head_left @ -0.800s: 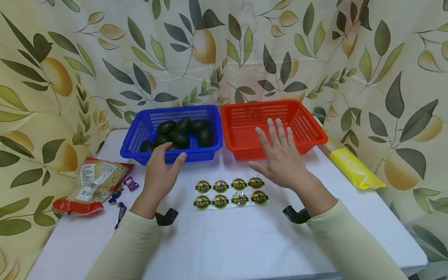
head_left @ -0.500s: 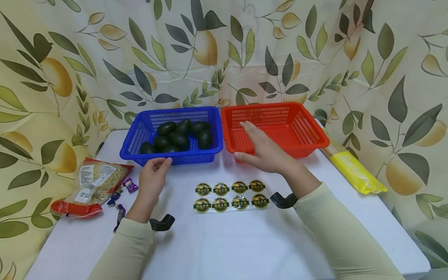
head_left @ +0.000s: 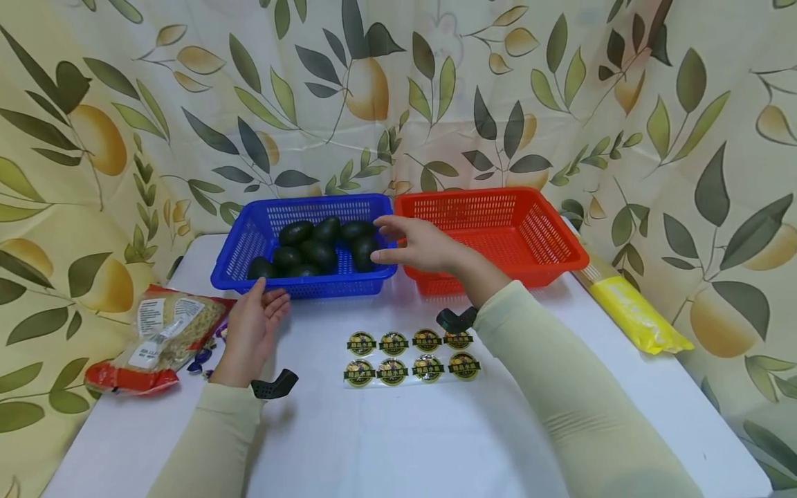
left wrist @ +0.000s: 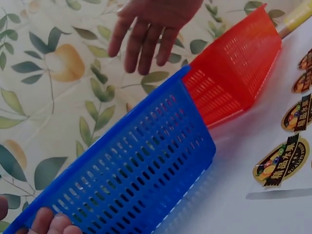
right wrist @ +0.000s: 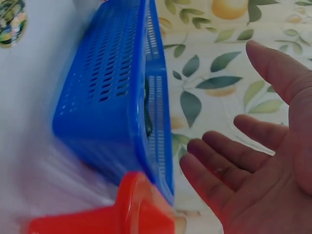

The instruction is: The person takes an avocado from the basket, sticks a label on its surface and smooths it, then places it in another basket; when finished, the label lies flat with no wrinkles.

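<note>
Several dark green avocados (head_left: 319, 250) lie in the blue plastic basket (head_left: 367, 282). My left hand (head_left: 249, 335) is by the basket's front left corner, its fingers loosely bent and its palm turned inward. In the left wrist view, fingertips (left wrist: 53, 224) show against the blue rim; whether they touch it I cannot tell. My right hand (head_left: 423, 243) hovers above the blue basket's right end, where the red basket (head_left: 498, 273) adjoins it. Its fingers are spread and hold nothing in the right wrist view. One avocado is partly visible there, inside the blue basket.
A clear sheet of round black-and-gold stickers (head_left: 411, 360) lies in front of the baskets. To the left are a red-and-clear bag of grain-like food (head_left: 171, 332) and small purple wrapped sweets (head_left: 198, 361). A yellow packet (head_left: 635, 315) lies at the right.
My right hand has moved left from over the red basket to the blue basket's right end. My left hand has drawn back and slightly left from the blue basket's front, its palm turning inward.
</note>
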Tool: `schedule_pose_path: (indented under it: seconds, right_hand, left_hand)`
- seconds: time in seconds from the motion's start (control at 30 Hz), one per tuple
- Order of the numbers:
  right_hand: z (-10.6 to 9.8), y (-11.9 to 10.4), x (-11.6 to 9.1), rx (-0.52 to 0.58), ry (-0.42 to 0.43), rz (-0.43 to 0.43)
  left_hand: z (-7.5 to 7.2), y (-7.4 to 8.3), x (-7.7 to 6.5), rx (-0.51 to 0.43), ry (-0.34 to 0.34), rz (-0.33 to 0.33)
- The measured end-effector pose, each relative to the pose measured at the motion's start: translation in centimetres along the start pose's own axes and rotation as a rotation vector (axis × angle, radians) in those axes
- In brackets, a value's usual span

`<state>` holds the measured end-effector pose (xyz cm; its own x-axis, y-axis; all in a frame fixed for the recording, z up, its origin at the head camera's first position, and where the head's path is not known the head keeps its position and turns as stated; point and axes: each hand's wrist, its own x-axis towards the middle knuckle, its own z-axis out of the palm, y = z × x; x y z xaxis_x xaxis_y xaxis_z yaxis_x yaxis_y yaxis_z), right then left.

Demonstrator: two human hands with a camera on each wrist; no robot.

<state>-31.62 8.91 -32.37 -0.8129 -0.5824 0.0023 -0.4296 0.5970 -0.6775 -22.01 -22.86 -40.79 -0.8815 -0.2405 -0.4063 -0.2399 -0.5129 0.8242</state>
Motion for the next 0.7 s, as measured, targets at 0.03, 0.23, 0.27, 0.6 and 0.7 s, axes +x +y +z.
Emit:
schedule_pose_path:
  seconds: [0.03, 0.23, 0.27, 0.6, 0.7]
  right_hand:
    - [0.1, -0.2, 0.8, 0.019, -0.017, -0.002]
    - [0.8, -1.1, 5.0, 0.064, -0.114, -0.022]
    - [0.9, -1.2, 5.7, 0.058, -0.126, -0.025]
    - [2.2, -1.5, 12.7, 0.087, -0.206, -0.023]
    - [2.5, -1.5, 14.9, 0.132, -0.236, -0.004]
  left_hand:
    - [0.0, 0.0, 0.1, -0.036, 0.007, -0.001]
    - [0.4, -0.5, 1.0, -0.075, 0.043, 0.041]
    - [0.3, -0.6, 1.1, -0.072, 0.046, 0.048]
    - [0.3, -0.6, 1.5, -0.038, 0.074, 0.053]
    - [0.4, -0.6, 1.6, -0.026, 0.07, 0.072]
